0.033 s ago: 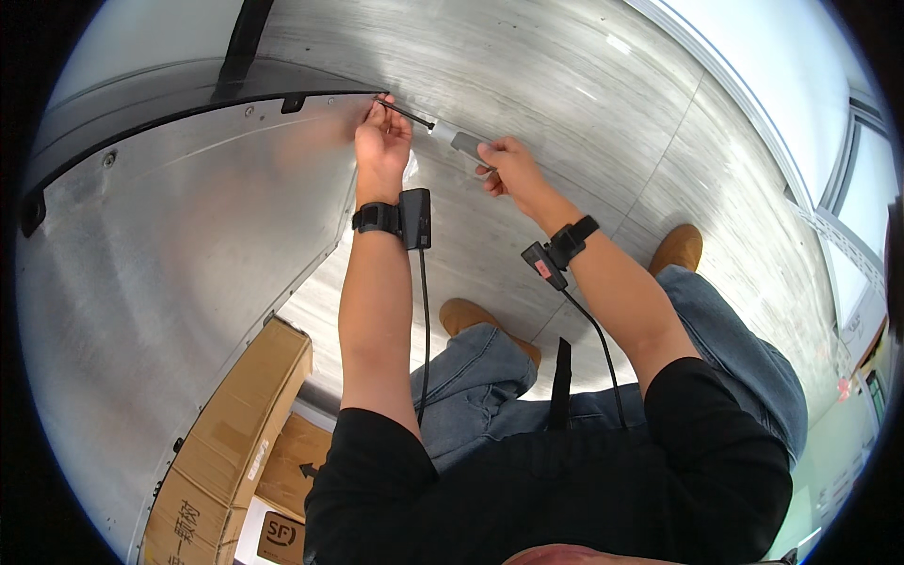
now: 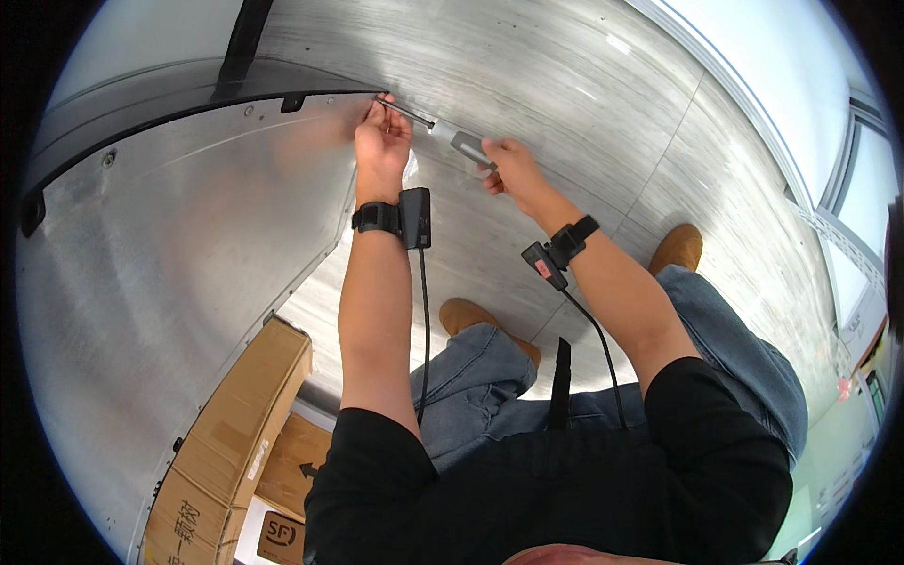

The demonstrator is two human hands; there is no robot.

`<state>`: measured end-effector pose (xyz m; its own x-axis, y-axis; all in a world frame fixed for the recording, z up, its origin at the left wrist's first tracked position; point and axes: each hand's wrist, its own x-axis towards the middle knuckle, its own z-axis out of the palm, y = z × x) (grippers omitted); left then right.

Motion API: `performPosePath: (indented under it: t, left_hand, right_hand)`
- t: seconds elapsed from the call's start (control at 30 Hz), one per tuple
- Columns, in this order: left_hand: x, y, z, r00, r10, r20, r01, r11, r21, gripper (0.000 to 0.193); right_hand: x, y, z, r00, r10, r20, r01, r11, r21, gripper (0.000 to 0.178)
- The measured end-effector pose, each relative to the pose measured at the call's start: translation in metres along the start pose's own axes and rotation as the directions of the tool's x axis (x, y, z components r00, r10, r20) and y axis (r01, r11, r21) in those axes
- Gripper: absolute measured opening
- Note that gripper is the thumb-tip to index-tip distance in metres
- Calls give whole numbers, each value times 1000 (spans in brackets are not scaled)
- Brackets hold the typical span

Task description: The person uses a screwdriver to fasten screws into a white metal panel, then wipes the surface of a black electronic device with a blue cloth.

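1. Nearest to us, at the lower left of the frame, a brown cardboard box (image 2: 231,443) leans against the foot of a brushed metal panel (image 2: 179,282).
2. Above it, both forearms rise toward the upper middle, each with a black wrist strap; a cabled black sensor unit (image 2: 415,217) sits at the left wrist.
3. Our right hand (image 2: 511,167) is closed round the grey handle of a screwdriver (image 2: 452,139), whose thin shaft runs up and left.
4. Our left hand (image 2: 380,148) is curled with the fingers pinched round the shaft near its tip.
5. The tip meets the panel's dark top edge (image 2: 188,105); whether it sits in a screw there, we cannot tell.
6. We judge this the driving step; the next turn calls for the shaft kept in line, pressed firmly.
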<state>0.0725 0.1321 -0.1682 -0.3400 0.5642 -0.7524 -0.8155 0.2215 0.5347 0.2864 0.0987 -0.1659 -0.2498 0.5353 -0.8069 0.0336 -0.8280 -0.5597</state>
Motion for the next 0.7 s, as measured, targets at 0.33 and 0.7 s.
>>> performPosePath:
  t: [0.33,0.7]
  left_hand:
    - [2,1,-2,1000,-11,9,11,1000,15,15]
    - [3,3,0,999,-21,-29,20,1000,-4,15]
  right_hand:
    - [-3,-1,-6,994,27,109,-40,993,115,57]
    - [-5,-4,-4,998,23,67,-23,1000,0,45]
